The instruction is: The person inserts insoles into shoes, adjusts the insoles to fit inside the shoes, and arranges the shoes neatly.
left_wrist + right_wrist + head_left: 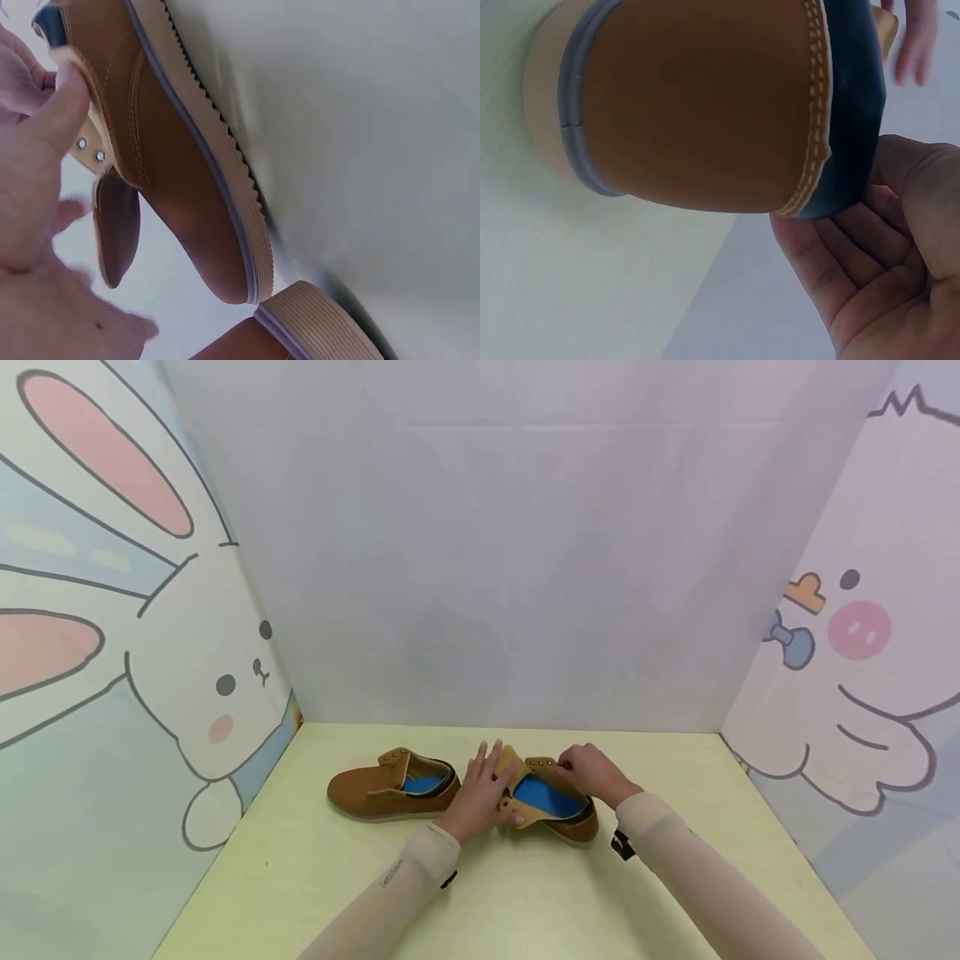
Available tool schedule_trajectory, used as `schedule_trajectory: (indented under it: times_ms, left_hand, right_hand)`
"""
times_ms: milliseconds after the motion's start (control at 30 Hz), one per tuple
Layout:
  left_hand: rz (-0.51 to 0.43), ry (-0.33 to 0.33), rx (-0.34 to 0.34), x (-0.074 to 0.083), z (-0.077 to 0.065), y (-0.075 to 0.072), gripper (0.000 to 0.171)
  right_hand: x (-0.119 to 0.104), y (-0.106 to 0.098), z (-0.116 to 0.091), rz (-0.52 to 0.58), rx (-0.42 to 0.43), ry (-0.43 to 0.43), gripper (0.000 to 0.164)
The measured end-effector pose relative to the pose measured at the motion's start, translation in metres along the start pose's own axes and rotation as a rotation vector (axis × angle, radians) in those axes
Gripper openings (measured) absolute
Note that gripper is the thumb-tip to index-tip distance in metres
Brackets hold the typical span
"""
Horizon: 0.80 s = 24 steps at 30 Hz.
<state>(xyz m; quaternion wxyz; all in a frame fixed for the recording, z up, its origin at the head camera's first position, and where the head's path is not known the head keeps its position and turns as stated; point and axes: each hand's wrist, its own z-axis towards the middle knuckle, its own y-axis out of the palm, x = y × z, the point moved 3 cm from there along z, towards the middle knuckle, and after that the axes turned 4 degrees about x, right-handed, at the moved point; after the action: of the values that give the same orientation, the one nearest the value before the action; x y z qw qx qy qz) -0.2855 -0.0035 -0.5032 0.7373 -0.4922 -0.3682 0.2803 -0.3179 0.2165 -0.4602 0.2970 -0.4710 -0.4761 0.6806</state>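
A brown lace-up shoe [581, 828] with no laces, a blue insole and a flared tongue sits between both hands, heel to the right. My left hand [480, 797] lies across its front with fingers straight and spread beside the tongue. In the left wrist view, my left thumb rests on the edge of the near eyelet flap [105, 112]. My right hand [596, 772] pinches the far side of the shoe's opening. From the right wrist view, its thumb is at the dark collar [855, 112] and its other fingers are around the outer side, partly hidden.
A matching brown shoe [360, 792], also with a blue insole, lies just left, toe pointing left. Both stand on a pale yellow table [525, 902]. A light wall [510, 568] rises behind, with cartoon-printed panels on both sides.
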Motion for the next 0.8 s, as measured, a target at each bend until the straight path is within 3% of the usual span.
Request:
schedule_trajectory:
  times_ms: [100, 267, 633, 733, 800]
  left_hand:
    - [-0.132, -0.078, 0.032, 0.002, -0.004, -0.001, 0.112]
    - [-0.379, -0.177, 0.003, 0.005, -0.009, -0.001, 0.123]
    - [-0.431, -0.12, 0.008, 0.017, -0.006, -0.011, 0.123]
    - [-0.413, -0.117, -0.027, 0.02, -0.006, -0.01, 0.11]
    - [-0.351, -0.081, -0.041, 0.022, -0.006, -0.011, 0.096]
  right_hand:
    - [0.001, 0.0, 0.0, 0.005, 0.013, -0.003, 0.02]
    - [0.003, 0.002, -0.001, 0.027, 0.019, 0.0, 0.017]
    - [0.004, 0.001, -0.001, 0.032, 0.041, -0.022, 0.012]
    - [0.004, 0.0, -0.002, 0.03, 0.038, -0.034, 0.012]
    - [0.005, 0.0, -0.002, 0.026, 0.039, -0.041, 0.012]
